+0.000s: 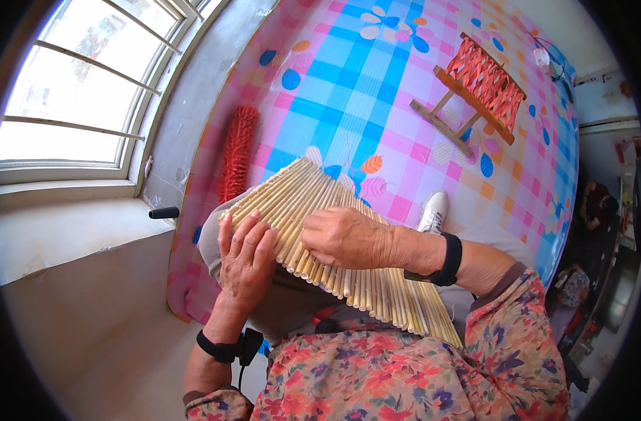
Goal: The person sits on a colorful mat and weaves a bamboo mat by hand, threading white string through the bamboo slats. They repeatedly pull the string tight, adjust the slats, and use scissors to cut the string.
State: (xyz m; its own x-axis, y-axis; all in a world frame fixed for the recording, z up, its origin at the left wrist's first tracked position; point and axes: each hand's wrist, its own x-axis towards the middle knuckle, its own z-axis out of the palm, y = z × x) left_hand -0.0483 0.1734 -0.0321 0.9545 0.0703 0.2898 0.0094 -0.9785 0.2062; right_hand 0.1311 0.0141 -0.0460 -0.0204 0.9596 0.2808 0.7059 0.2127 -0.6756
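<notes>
A mat of pale yellow reed stalks (303, 200), bound side by side, lies across my lap and slants down toward the right. My left hand (247, 256) grips its left end, fingers laid over the stalks and the thumb out of sight. On the middle of the mat rests my right hand (348, 237), palm down with its fingers curled in. Whatever the right fingertips pinch is hidden beneath the hand. The cut ends of the stalks form an uneven row along the near edge.
A checked floral sheet (341, 77) spreads ahead, bearing a red bristly roll (238, 151) at left and a wooden frame wound with red strips (485, 84) at right. A black handle (164, 212) juts near the barred window (82, 84). People sit far right.
</notes>
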